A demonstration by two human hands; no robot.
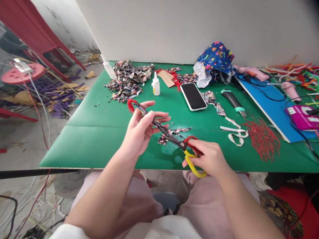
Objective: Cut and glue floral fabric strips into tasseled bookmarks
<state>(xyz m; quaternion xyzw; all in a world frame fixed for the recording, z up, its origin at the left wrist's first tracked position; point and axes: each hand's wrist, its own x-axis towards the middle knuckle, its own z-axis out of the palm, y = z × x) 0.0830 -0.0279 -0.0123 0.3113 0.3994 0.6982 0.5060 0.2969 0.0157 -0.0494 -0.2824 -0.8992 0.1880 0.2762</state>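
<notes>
My left hand pinches a thin, dark patterned fabric strip between thumb and fingers, the other fingers spread behind it. A red thread tassel sits at the strip's far end. In my right hand are scissors with red and yellow handles. Their dark blades point up and left along the strip's near end; I cannot tell whether they touch it. Beneath, patterned fabric scraps lie on the green table.
Beyond my hands stand a glue bottle, a second bottle and a shredded fabric heap. A phone, utility knife, white ribbon and red threads lie rightward, before a blue board.
</notes>
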